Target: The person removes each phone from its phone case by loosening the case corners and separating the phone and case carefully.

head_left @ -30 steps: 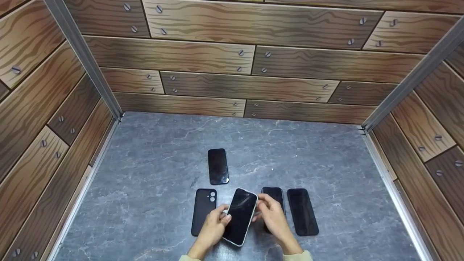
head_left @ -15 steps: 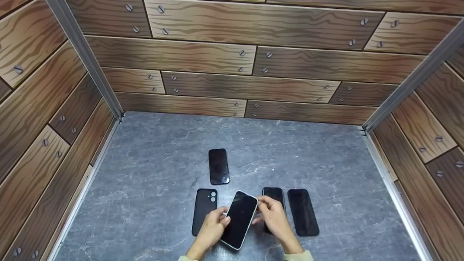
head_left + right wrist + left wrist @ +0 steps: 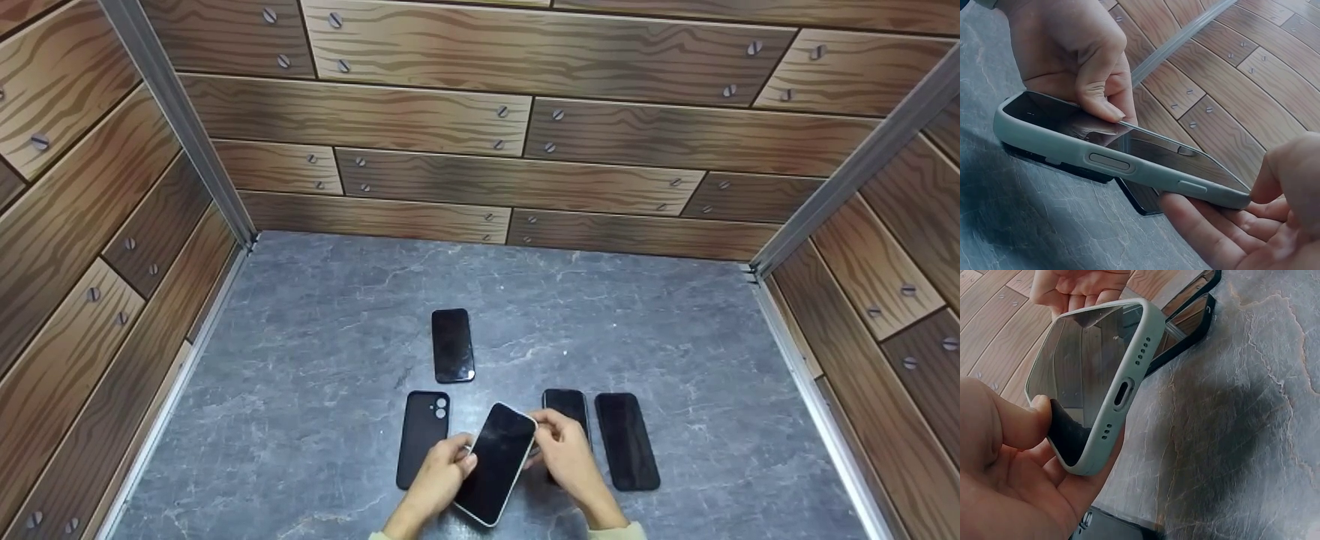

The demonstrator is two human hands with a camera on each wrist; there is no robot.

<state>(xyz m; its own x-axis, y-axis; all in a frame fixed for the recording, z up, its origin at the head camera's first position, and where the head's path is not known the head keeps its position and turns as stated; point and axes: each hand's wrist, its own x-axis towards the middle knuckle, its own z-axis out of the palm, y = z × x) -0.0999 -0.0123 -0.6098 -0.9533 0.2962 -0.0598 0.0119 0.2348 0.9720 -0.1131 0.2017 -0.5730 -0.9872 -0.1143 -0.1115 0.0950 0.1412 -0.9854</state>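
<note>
A phone in a pale green case (image 3: 496,465) is held tilted above the table between both hands. The left hand (image 3: 440,474) grips its left edge, thumb on the screen side and fingers beneath, as the left wrist view shows at the case (image 3: 1095,433). The right hand (image 3: 568,459) pinches its upper right corner; in the right wrist view the thumb and fingers of the right hand (image 3: 1292,208) are at one end of the case (image 3: 1112,163). The screen faces up, and the case surrounds its edges.
A black case with camera holes (image 3: 422,442) lies left of the held phone. One black phone (image 3: 452,345) lies farther back. To the right are a dark phone (image 3: 566,403), partly behind the right hand, and another black one (image 3: 628,441). Wood-patterned walls (image 3: 420,172) enclose the grey table (image 3: 315,337).
The held phone has moved slightly nearer the table's front, with both hands still on it. The other phones and the black case stay where they were.
</note>
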